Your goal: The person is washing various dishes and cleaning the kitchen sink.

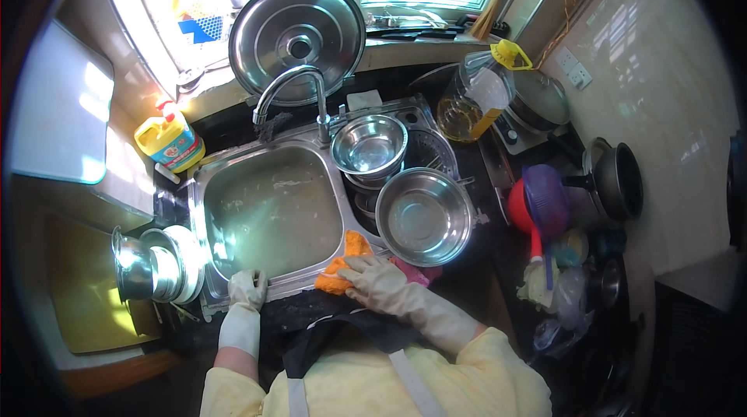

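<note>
My right hand [382, 284], in a pale rubber glove, presses and grips an orange cloth [337, 284] on the front rim of the stainless steel sink [269, 295]. Part of the cloth lies hidden under the glove. At the front left of the rim rests my left hand [247, 288], also gloved, its fingers curled and no object visible in it. Cloudy water [274, 213] stands in the large basin. A wide steel bowl [425, 217] and a stack of smaller steel bowls [369, 145] sit over the right-hand basin. Beside my right hand is a pink cloth [417, 271], partly covered by the wide bowl.
A chrome faucet [323, 108] arches over the sink before a large steel lid [297, 14]. Yellow detergent jug [171, 140] stands back left; stacked pots and bowls [157, 268] stand at left. On the right are an oil bottle [475, 96], a purple strainer [547, 201] and pans [621, 182].
</note>
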